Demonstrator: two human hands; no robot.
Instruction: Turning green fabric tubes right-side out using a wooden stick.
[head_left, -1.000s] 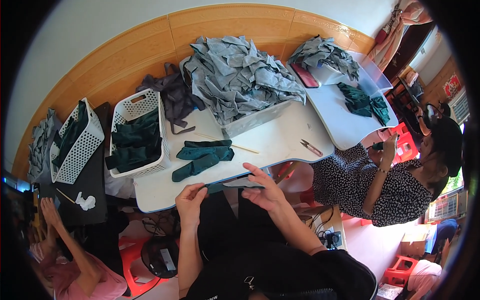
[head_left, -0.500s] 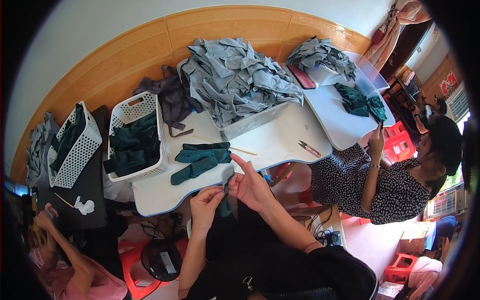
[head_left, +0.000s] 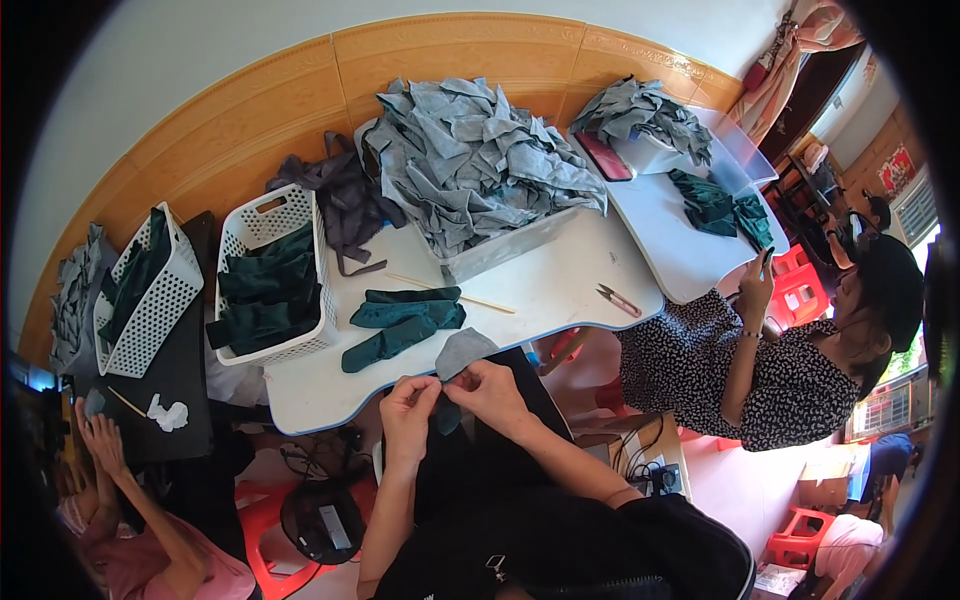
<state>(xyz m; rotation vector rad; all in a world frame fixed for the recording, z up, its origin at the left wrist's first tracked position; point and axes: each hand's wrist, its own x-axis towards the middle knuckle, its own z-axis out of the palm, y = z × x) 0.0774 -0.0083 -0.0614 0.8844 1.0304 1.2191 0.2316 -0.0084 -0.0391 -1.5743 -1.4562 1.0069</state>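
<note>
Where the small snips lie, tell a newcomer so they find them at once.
Find the white table bearing the big heap of grey cloth pieces. Toward its front right corner lie the small snips. Unlike the long pale stick to their left, they have two short blades and reddish handles.

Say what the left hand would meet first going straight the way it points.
The left hand would probably meet the green cloth pieces on the white table; if it sits below tabletop height, the table's edge comes first. Depth is unclear.

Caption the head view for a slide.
Left hand and right hand pinch a grey-and-green fabric piece beside a white table bearing heaped grey fabric.
</note>
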